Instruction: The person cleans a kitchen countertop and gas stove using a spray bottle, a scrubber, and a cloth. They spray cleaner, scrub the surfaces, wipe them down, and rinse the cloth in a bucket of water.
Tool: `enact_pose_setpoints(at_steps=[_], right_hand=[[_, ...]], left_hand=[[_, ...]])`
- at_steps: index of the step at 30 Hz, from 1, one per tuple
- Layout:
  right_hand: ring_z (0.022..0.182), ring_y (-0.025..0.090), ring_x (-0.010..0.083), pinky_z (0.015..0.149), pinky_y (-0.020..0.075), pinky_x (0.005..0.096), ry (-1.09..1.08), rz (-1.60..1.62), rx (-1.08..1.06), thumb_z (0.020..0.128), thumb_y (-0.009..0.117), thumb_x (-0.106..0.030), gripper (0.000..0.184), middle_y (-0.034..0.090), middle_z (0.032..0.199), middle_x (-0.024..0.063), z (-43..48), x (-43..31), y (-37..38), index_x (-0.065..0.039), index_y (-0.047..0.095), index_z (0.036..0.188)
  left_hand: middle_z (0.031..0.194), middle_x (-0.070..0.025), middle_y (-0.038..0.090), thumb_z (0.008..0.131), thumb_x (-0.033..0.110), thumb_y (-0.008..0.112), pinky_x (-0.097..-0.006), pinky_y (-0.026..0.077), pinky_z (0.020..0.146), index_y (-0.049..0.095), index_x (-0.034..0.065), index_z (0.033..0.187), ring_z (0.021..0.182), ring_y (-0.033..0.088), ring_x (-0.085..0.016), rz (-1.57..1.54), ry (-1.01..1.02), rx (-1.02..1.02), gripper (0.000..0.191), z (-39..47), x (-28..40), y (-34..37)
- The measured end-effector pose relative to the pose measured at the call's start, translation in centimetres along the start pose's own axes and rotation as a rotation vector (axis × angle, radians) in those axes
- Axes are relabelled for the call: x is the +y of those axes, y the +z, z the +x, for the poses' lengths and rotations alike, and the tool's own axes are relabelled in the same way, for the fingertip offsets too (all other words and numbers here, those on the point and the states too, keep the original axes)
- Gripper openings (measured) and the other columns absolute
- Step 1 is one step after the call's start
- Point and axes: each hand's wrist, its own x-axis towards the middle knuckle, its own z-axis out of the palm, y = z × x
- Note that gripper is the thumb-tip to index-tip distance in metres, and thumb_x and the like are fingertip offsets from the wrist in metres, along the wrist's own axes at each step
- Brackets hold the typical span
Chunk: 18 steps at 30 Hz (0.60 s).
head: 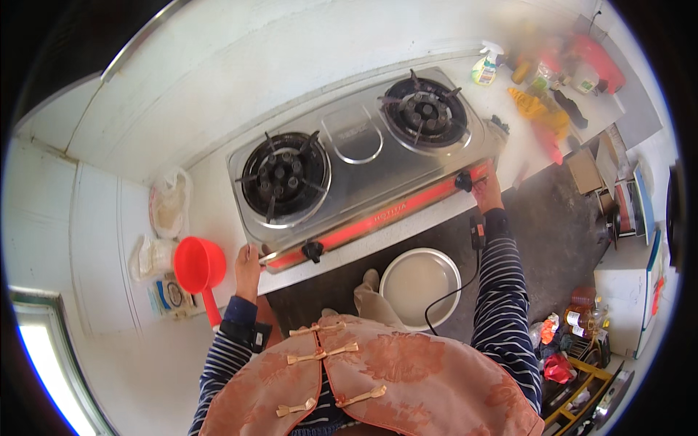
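Note:
A two-burner stainless-steel gas stove (357, 188) with a red front panel lies before me on a white counter. My left hand (248, 272) holds its left front corner, thumb on top. At the other end, my right hand (487, 191) grips the right front corner beside a black control knob (463, 181). A second black knob (312, 251) sits near the left end of the panel. Each burner, left (281, 173) and right (427, 109), carries a dark pan support with prongs. Whether the stove is lifted off the counter cannot be told.
A red plastic dipper (200, 264) and plastic bags (170, 203) stand left of the stove. Beyond its right end are a spray bottle (485, 68) and yellow cloth (540, 111). A round metal basin (420, 286) is on the floor by my feet. Oil bottles (586, 320) stand at right.

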Motion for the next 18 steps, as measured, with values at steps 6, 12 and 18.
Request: enact_pose_setpoints(at_steps=[6,12,18], right_hand=[[0.11,0.062,0.0219,0.095,0.0467,0.0358,0.063,0.043,0.059,0.09,0.066,-0.059,0.084,0.061,0.13,0.0108,-2.5,2.7,-0.1,-0.002,0.04,0.146],[0.114,0.063,0.0336,0.1,0.0494,0.0427,0.116,-0.012,-0.029,0.096,0.061,-0.052,0.08,0.063,0.128,0.0233,-9.3,8.6,0.5,0.005,0.034,0.146],[0.124,0.058,0.036,0.105,0.048,0.0447,0.165,0.18,-0.269,0.097,0.064,-0.043,0.074,0.054,0.138,0.0253,-14.8,16.0,6.0,0.004,0.035,0.146]], left_hand=[[0.116,-0.0072,0.059,0.105,0.042,0.049,-0.0354,0.057,0.081,0.052,0.0035,0.133,0.101,0.06,-0.017,-0.241,-0.158,-0.054,0.048,-1.1,-1.3,-0.3],[0.123,-0.0131,0.052,0.099,0.057,0.054,-0.0464,0.048,0.1,0.047,0.0057,0.135,0.111,0.054,-0.028,-0.578,-0.336,-0.193,0.064,-2.1,-4.6,-0.5],[0.13,-0.0196,0.043,0.092,0.061,0.064,-0.0495,0.042,0.111,0.035,-0.0055,0.139,0.121,0.048,-0.036,-1.113,-0.54,-0.147,0.086,-2.3,-5.6,0.4]])
